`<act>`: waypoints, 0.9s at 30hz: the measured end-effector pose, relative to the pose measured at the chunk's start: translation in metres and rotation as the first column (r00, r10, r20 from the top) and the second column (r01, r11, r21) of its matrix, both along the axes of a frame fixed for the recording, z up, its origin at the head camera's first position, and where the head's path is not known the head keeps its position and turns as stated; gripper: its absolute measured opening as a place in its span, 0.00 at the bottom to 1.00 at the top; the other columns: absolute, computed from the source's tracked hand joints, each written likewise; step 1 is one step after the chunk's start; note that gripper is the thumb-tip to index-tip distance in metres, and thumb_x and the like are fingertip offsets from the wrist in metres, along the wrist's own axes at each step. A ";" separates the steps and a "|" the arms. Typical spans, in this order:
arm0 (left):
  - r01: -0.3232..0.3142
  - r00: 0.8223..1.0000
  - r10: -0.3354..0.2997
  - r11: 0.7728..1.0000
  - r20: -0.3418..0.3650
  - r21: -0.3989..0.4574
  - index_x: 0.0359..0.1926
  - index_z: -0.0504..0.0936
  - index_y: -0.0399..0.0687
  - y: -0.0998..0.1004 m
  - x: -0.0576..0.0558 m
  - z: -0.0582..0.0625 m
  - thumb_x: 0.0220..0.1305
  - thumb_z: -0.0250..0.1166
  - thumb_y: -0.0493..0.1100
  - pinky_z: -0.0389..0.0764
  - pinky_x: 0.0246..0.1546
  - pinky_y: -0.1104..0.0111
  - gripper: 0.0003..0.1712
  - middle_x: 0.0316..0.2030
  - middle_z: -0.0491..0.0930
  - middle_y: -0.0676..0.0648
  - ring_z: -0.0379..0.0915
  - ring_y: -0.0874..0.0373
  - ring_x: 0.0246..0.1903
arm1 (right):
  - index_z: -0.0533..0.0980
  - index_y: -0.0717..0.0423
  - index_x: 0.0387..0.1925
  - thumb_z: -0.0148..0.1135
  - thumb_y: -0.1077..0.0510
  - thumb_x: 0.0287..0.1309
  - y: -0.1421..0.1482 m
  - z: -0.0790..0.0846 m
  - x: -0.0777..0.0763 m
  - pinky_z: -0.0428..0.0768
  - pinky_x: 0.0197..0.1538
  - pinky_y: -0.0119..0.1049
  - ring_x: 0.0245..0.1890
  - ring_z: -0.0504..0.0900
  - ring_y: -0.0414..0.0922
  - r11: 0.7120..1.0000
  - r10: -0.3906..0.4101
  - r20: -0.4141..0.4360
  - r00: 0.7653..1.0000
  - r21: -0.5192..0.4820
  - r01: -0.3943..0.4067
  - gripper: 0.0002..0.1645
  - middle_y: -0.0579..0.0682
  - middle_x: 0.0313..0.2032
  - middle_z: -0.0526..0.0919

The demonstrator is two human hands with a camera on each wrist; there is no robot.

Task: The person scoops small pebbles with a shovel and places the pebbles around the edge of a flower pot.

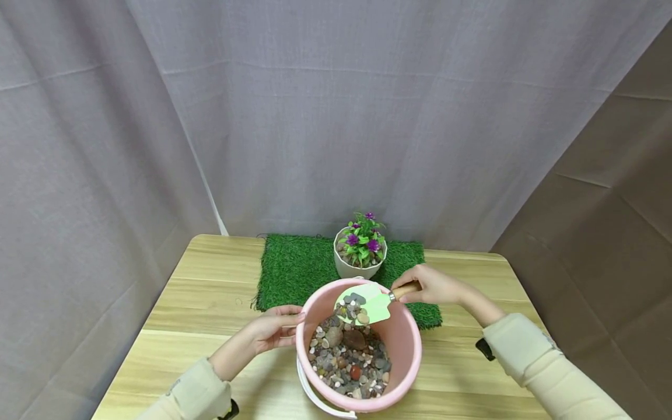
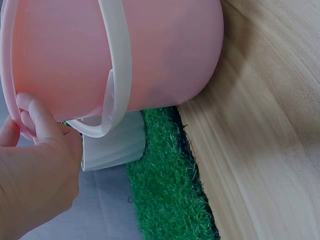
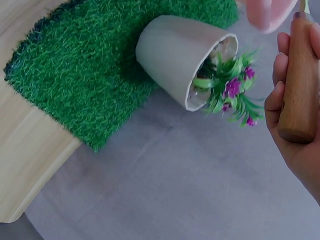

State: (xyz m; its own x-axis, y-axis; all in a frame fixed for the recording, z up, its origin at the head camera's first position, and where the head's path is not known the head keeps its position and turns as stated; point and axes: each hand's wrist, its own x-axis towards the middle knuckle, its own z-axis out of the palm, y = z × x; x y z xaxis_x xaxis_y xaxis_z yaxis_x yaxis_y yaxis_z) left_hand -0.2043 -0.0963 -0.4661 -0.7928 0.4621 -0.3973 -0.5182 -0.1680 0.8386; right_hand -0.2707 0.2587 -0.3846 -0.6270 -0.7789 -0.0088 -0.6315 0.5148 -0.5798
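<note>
A pink bucket (image 1: 411, 361) stands at the front of the table, with mixed pebbles (image 1: 349, 361) inside. My left hand (image 1: 274, 329) holds its rim at the left; in the left wrist view the hand (image 2: 42, 160) has its fingers against the outer wall and the thumb at the rim. My right hand (image 1: 433, 284) grips the wooden handle (image 3: 299, 80) of a small garden trowel. The trowel's pale green blade (image 1: 375, 303) is over the bucket's opening, tilted, carrying a small heap of pebbles (image 1: 353, 308).
Behind the bucket, a white pot (image 1: 357, 271) with a purple-flowered plant (image 1: 364, 239) stands on a green turf mat (image 1: 296, 268). The bucket's white carrying handle (image 1: 315, 396) hangs down at the front left. Wooden tabletop (image 1: 210, 297) lies around; grey cloth (image 1: 336, 128) hangs behind.
</note>
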 end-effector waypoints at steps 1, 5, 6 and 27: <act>0.001 1.000 -0.001 1.000 0.000 0.002 0.51 0.73 0.39 0.000 0.000 0.000 0.63 0.61 0.37 0.86 0.36 0.76 0.16 0.29 0.83 0.52 0.80 0.66 0.29 | 0.80 0.67 0.41 0.66 0.63 0.52 0.001 0.001 -0.001 0.81 0.29 0.25 0.24 0.74 0.29 1.000 -0.008 0.006 1.000 -0.002 0.008 0.14 0.51 0.31 0.85; 0.004 1.000 -0.004 1.000 0.000 0.011 0.49 0.74 0.40 0.000 -0.001 -0.001 0.63 0.61 0.37 0.86 0.35 0.76 0.14 0.29 0.83 0.52 0.80 0.66 0.29 | 0.80 0.67 0.41 0.65 0.63 0.53 0.009 0.004 -0.006 0.79 0.27 0.25 0.22 0.71 0.29 0.999 -0.041 0.023 0.999 -0.004 0.041 0.13 0.49 0.29 0.84; 0.005 1.000 -0.005 1.000 0.001 0.012 0.49 0.74 0.41 -0.001 -0.001 -0.001 0.63 0.61 0.37 0.86 0.35 0.77 0.13 0.29 0.83 0.52 0.80 0.66 0.29 | 0.81 0.67 0.41 0.65 0.63 0.54 0.011 0.005 -0.008 0.79 0.26 0.25 0.22 0.71 0.29 0.999 -0.050 0.022 0.998 -0.003 0.050 0.13 0.49 0.28 0.84; 0.012 1.000 -0.012 1.000 0.004 0.019 0.50 0.73 0.40 -0.002 -0.001 -0.002 0.62 0.61 0.37 0.86 0.36 0.77 0.15 0.29 0.83 0.53 0.80 0.66 0.30 | 0.79 0.74 0.41 0.65 0.64 0.54 0.059 0.012 -0.032 0.65 0.20 0.24 0.18 0.62 0.30 0.963 -0.270 -0.071 0.960 -0.006 0.270 0.16 0.60 0.32 0.85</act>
State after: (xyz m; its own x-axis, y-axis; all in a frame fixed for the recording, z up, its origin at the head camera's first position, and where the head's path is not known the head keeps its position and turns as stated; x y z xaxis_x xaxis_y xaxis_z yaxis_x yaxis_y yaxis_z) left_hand -0.2050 -0.0980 -0.4679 -0.7855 0.4793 -0.3914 -0.5237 -0.1778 0.8331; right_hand -0.3028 0.3174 -0.3722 -0.8130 -0.5808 0.0405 -0.5082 0.6739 -0.5362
